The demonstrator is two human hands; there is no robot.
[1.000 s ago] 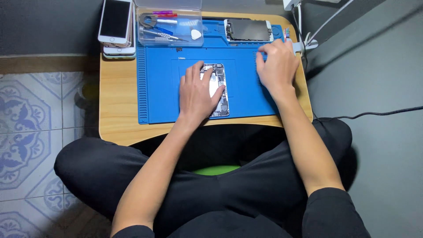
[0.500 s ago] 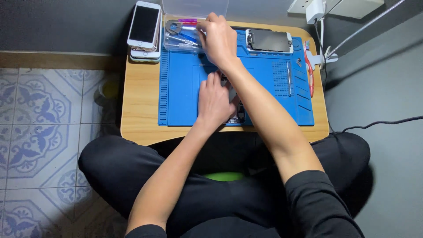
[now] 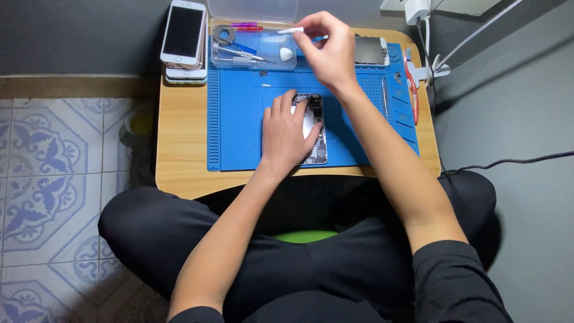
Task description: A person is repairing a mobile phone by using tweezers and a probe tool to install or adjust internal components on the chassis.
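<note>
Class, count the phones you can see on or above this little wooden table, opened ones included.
4: stacked phones (two at least) at the far left corner; an opened phone under the left hand; another behind the right hand.
</note>
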